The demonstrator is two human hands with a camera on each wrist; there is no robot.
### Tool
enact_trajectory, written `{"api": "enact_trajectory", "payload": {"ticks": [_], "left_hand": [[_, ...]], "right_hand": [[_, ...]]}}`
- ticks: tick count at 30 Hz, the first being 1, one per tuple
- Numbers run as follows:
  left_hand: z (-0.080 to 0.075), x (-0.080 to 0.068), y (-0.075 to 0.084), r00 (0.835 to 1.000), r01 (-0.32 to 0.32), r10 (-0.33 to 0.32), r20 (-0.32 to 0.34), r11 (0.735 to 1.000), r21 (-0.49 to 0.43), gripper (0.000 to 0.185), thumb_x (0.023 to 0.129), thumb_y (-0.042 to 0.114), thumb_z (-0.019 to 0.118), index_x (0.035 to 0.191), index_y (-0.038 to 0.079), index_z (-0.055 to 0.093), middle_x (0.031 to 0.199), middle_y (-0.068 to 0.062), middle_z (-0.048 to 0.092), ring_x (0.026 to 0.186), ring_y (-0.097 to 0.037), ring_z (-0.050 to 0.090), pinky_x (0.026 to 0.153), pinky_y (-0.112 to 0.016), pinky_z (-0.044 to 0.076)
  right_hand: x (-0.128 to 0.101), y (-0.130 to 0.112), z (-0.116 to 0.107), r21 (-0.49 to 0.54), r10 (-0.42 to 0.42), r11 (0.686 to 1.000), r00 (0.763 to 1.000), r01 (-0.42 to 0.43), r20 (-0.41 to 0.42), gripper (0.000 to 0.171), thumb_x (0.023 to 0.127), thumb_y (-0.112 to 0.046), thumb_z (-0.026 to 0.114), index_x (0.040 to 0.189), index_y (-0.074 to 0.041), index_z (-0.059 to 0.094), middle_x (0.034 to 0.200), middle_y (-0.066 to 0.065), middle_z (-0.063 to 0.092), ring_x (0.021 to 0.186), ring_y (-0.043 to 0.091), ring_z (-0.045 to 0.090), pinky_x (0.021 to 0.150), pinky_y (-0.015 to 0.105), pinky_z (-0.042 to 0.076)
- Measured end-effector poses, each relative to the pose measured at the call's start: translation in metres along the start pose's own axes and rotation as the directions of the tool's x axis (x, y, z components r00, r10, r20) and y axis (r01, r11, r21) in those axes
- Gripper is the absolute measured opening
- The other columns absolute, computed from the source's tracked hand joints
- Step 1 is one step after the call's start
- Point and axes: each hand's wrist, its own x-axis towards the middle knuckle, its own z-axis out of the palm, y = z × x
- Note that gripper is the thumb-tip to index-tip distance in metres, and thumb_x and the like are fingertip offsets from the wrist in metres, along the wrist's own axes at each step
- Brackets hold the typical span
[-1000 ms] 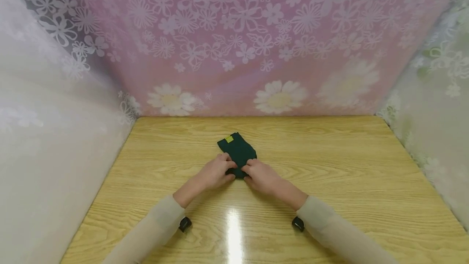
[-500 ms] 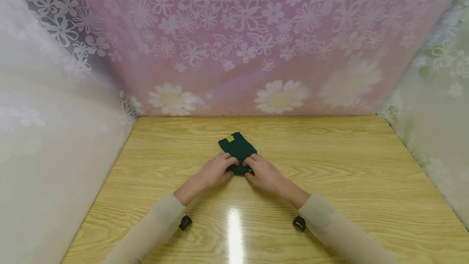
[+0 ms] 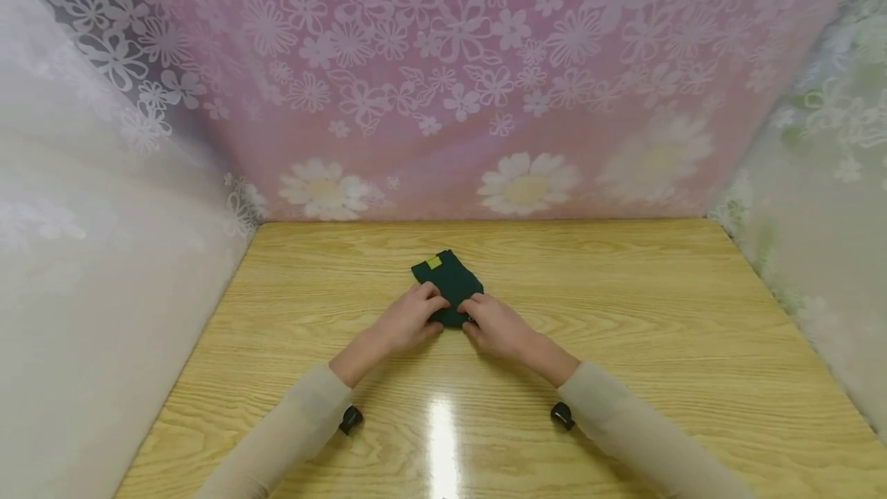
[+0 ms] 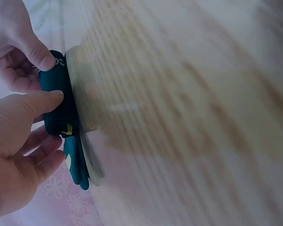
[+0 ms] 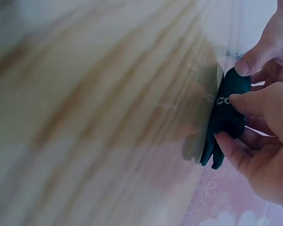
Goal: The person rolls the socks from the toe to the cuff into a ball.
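Centrally on the desk (image 3: pixel 624 314), a little toward the back, the dark green sock bundle (image 3: pixel 449 283) is lying folded, its yellow tag (image 3: pixel 434 262) showing at the far end. I am working at its near end, where the cloth is rolled thick. My left hand (image 3: pixel 409 320) is pinching that roll from the left, thumb on top and fingers curled under, as the left wrist view shows (image 4: pixel 19 141). My right hand (image 3: pixel 495 327) is clamping the same roll from the right, thumb and forefinger closed on the knit (image 5: pixel 266 122). Both hands are close together, nearly touching across the bundle.

Judging by the look, the sock is light, soft and limp; it is giving under my fingers and should not slip, but the fold may spring open if I let go. The thick rolled end seems the best place to grip; the thin far end with the tag would only flop.

Bare wood is lying all around the bundle, wide to the left and right and toward me. Flowered curtain (image 3: pixel 443 83) is closing off the back edge, and pale draped walls are standing along both sides. Beige sleeves (image 3: pixel 291 422) are covering my forearms.
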Motion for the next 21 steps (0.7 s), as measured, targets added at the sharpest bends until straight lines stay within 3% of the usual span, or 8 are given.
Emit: {"api": "enact_trajectory", "payload": {"ticks": [4, 10, 15, 19, 21], "left_hand": [[-0.0021, 0.0019, 0.0026, 1.0, -0.016, 0.017, -0.012, 0.999, 0.045, 0.024, 0.091, 0.015, 0.074, 0.113, 0.009, 0.067, 0.107, -0.008, 0.06, 0.094, -0.023, 0.055, 0.084, -0.036, 0.051], [-0.0019, 0.0027, 0.0058, 0.998, 0.007, -0.012, 0.062, 0.997, 0.075, 0.026, 0.092, 0.02, 0.074, 0.115, 0.01, 0.068, 0.108, -0.007, 0.062, 0.096, -0.023, 0.056, 0.086, -0.036, 0.051], [0.0003, 0.0017, 0.0062, 0.997, -0.012, 0.006, 0.071, 0.997, 0.082, 0.025, 0.093, 0.019, 0.072, 0.116, 0.01, 0.068, 0.109, -0.007, 0.062, 0.098, -0.024, 0.056, 0.088, -0.037, 0.051], [-0.001, 0.0029, 0.0084, 0.995, -0.013, 0.002, 0.1, 0.994, 0.109, 0.024, 0.094, 0.019, 0.07, 0.117, 0.01, 0.068, 0.111, -0.006, 0.063, 0.104, -0.026, 0.057, 0.092, -0.037, 0.05], [-0.0024, 0.0036, 0.0099, 0.993, -0.012, -0.002, 0.117, 0.992, 0.124, 0.025, 0.095, 0.018, 0.069, 0.118, 0.01, 0.068, 0.113, -0.006, 0.064, 0.106, -0.026, 0.057, 0.093, -0.037, 0.05]], "right_hand": [[0.001, 0.0, 0.0001, 0.066, 0.027, 0.997, 1.0, -0.028, 0.007, 0.023, 0.095, -0.008, 0.066, 0.116, 0.003, 0.066, 0.109, 0.014, 0.065, 0.098, 0.026, 0.064, 0.084, 0.038, 0.055], [-0.0003, -0.0024, -0.0015, 0.2, 0.102, 0.974, 0.994, -0.108, 0.039, 0.022, 0.097, -0.008, 0.064, 0.116, 0.001, 0.068, 0.112, 0.014, 0.068, 0.105, 0.028, 0.065, 0.089, 0.042, 0.054], [-0.0027, -0.003, -0.0019, 0.278, 0.111, 0.953, 0.993, -0.118, 0.043, 0.021, 0.097, -0.008, 0.064, 0.114, 0.003, 0.069, 0.112, 0.016, 0.07, 0.107, 0.03, 0.065, 0.09, 0.044, 0.053], [-0.0054, -0.0032, -0.0005, 0.289, 0.139, 0.946, 0.99, -0.144, 0.04, 0.022, 0.096, -0.01, 0.066, 0.113, 0.003, 0.071, 0.111, 0.015, 0.07, 0.106, 0.03, 0.065, 0.089, 0.044, 0.054], [-0.0073, -0.0062, 0.0, 0.244, 0.145, 0.958, 0.989, -0.149, 0.035, 0.024, 0.095, -0.012, 0.067, 0.113, 0.003, 0.071, 0.108, 0.014, 0.07, 0.101, 0.028, 0.066, 0.086, 0.043, 0.054]]}}
